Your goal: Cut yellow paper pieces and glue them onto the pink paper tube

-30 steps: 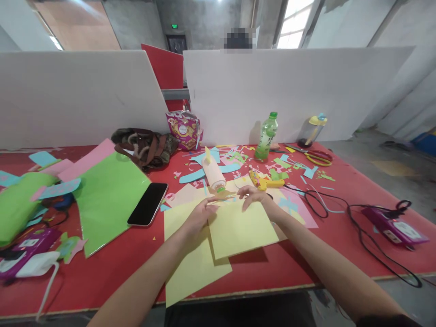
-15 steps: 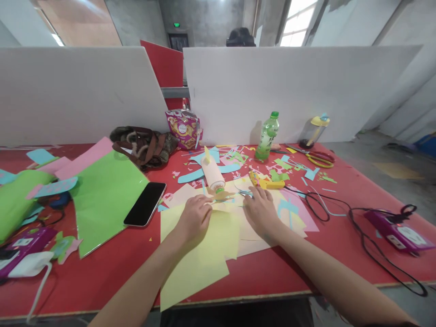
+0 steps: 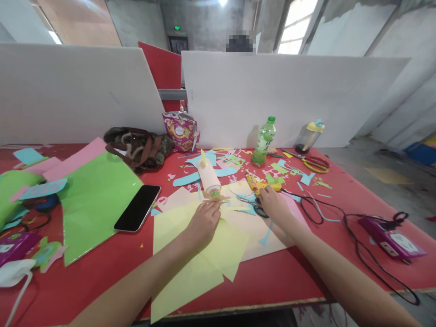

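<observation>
My left hand point(image 3: 206, 221) has its fingers curled beside a tan paper piece point(image 3: 218, 198) at the near end of a paper model plane point(image 3: 209, 176); its fingertips are hidden. The plane has a pale pink tube body and light blue wings. Under that hand lie yellow paper sheets point(image 3: 194, 268). My right hand point(image 3: 274, 205) has its fingers closed around the handle end of a yellow glue gun point(image 3: 254, 184) lying on the table. Just left of that hand, a pair of scissors point(image 3: 254, 206) with dark handles rests on the paper.
Paper scraps surround a green-capped bottle point(image 3: 263, 141). Red-and-yellow handled scissors point(image 3: 315, 163) lie farther right. A black cable runs to a purple power strip point(image 3: 391, 238). At left are a phone point(image 3: 138, 208), green sheet point(image 3: 98, 204) and bag point(image 3: 141, 147). White panels point(image 3: 289, 95) stand behind.
My right hand has left the scissors and moved right and up to the glue gun's handle. My left hand has shifted slightly right. The view has turned a little.
</observation>
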Action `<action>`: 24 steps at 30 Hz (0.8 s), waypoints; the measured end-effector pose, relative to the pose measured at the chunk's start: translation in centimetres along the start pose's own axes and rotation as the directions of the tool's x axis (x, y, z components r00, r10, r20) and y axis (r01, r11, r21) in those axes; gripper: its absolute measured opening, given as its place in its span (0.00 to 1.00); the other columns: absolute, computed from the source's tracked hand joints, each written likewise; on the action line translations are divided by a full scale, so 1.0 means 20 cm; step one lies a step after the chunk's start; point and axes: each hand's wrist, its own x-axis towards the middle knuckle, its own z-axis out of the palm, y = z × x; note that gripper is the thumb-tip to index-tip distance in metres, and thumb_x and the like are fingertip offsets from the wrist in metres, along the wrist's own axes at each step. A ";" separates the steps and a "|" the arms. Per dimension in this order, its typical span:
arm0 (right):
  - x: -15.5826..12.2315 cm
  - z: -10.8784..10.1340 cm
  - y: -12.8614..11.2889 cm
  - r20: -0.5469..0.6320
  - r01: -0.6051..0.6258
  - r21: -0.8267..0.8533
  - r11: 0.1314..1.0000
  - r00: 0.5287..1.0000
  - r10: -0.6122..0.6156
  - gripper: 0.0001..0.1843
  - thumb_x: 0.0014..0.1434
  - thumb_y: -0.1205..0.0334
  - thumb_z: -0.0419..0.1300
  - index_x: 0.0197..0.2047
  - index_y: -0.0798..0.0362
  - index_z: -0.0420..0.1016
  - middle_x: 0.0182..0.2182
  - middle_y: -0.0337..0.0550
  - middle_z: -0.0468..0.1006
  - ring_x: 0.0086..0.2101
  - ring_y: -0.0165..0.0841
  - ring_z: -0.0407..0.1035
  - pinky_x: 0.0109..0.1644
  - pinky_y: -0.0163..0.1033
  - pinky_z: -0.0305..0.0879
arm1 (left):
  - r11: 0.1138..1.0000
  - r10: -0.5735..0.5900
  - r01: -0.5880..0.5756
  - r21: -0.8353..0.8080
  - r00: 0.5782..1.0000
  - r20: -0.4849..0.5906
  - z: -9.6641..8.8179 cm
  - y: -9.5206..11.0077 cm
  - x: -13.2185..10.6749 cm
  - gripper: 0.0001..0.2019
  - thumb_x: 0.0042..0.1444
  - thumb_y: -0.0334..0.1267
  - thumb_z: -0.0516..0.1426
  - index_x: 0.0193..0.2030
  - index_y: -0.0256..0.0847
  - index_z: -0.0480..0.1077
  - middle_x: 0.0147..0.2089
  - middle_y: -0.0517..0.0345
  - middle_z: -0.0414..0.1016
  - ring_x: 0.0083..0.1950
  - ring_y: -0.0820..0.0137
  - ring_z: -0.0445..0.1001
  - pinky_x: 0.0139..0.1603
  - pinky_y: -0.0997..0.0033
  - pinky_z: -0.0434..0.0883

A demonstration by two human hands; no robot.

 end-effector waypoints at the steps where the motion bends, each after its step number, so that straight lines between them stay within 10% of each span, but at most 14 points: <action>1: 0.01 0.00 0.01 0.010 -0.022 -0.003 1.000 1.000 0.022 0.08 0.56 0.71 0.50 0.39 0.56 0.65 0.35 0.51 0.68 0.36 0.35 0.66 0.34 0.33 0.58 | 1.000 -0.015 0.015 -0.004 1.000 0.010 0.00 -0.01 0.01 0.12 0.57 0.29 0.45 0.40 0.32 0.68 0.54 0.43 0.67 0.54 0.61 0.65 0.54 0.57 0.61; 17: 0.10 0.00 0.02 -0.214 -0.043 0.035 0.998 0.976 0.049 0.11 0.57 0.66 0.46 0.37 0.60 0.67 0.35 0.53 0.70 0.37 0.41 0.65 0.38 0.41 0.59 | 0.970 -0.185 0.199 -0.137 0.977 0.105 -0.07 -0.12 0.09 0.13 0.58 0.31 0.43 0.32 0.37 0.67 0.34 0.51 0.73 0.38 0.65 0.70 0.43 0.60 0.66; 24: 0.55 -0.14 -0.18 -0.206 0.232 0.507 0.830 0.968 -0.145 0.12 0.54 0.66 0.52 0.42 0.60 0.68 0.45 0.55 0.69 0.48 0.40 0.61 0.51 0.42 0.56 | 0.987 -0.125 0.120 -0.112 0.991 -0.041 -0.05 -0.06 0.06 0.10 0.57 0.29 0.44 0.36 0.35 0.65 0.44 0.46 0.70 0.49 0.62 0.66 0.48 0.59 0.64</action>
